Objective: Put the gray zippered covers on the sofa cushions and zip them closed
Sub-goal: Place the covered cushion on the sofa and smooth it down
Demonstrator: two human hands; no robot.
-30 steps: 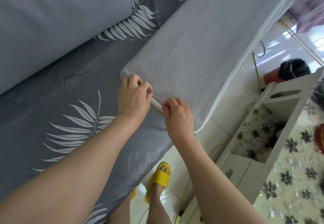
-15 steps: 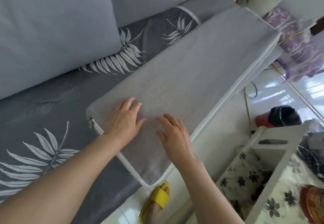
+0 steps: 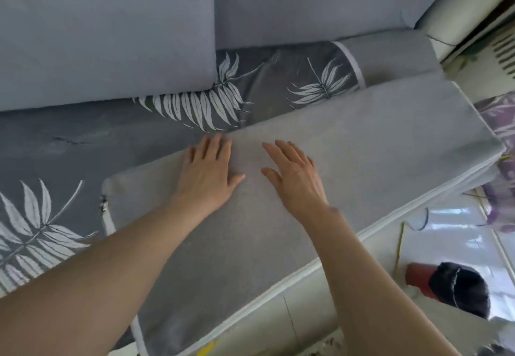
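Looking down at a big sofa (image 3: 83, 143) in a dark leaf-print sheet, stretching out left of and beyond both hands, with pale blue back cushions (image 3: 106, 35) leaning up at the far side. Lying flat right under both palms and running off to the right: the seat cushion (image 3: 376, 143), already sitting in its gray cover, white piping (image 3: 390, 224) edging the near side. Pressing down on it with the left hand (image 3: 207, 173) and right hand (image 3: 295, 177) side by side, fingers straight and spread, gripping nothing. Hanging at the cover's corner, down-left of the left hand: the little zipper pull (image 3: 103, 206). Lying on the shiny floor (image 3: 459, 233), down-right of the right hand: something red and black (image 3: 446, 283), too blurry to name.
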